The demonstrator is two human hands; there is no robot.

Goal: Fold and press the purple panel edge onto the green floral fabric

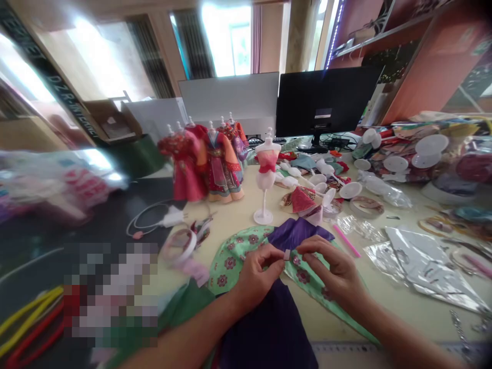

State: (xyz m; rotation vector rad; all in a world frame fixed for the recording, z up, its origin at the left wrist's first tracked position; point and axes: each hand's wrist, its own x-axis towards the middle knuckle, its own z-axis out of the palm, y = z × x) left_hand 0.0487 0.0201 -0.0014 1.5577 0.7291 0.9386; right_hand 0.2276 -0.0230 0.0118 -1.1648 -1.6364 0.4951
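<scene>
Between the thumb and forefinger of my left hand (259,269) is a small whitish rectangular piece (287,254), too small to identify. My right hand (334,266) hovers just to its right, fingers stretched out and apart, holding nothing I can see. Beneath both hands spreads a light green cloth with pink flowers (230,262), joined or overlapped by a purple cloth (300,231). Dark purple fabric (269,328) hangs toward me between my forearms. Beyond the cloth stands a small white dress form (265,182) wearing a pink and red band.
Several dressed doll forms (219,164) stand at the back left. White stands and fabric scraps (307,179) lie behind right. A pink stick (346,241), tape rolls (367,205) and clear plastic bags (430,266) sit rightward. A charger (172,216) and scissors (34,328) are left.
</scene>
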